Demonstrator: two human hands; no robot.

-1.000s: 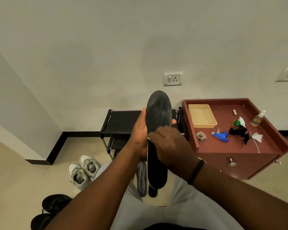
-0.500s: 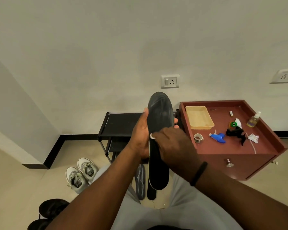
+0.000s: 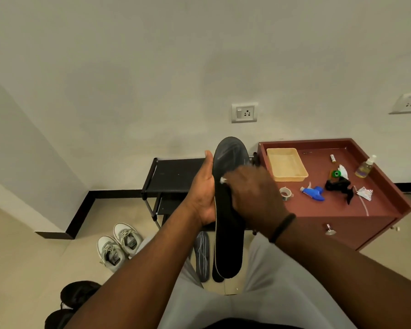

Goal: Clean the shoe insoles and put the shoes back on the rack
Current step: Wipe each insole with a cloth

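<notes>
Plain white wall behind, black shoe rack [image 3: 176, 174] below it. Left hand [image 3: 203, 193] grips one black insole [image 3: 228, 210] upright; right hand [image 3: 252, 193] pinches a white wipe [image 3: 222, 180] against it. Two more insoles [image 3: 203, 255] and two white sneakers [image 3: 119, 245] sit on the floor.

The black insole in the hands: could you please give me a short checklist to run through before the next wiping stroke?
1. Support: left hand holds the long black foam insole upright from behind. Ok.
2. Wipe: right hand pinches a small white wipe against the insole's face. Ok.
3. Cleanliness of the insole's lower half: too dark to judge. Cannot tell.
4. Other insoles: a grey striped insole lies on the floor, not yet in a shoe. Not ok.
5. Shoes: the pair of white lace-up sneakers sits on the floor, off the black metal rack. Not ok.
</notes>
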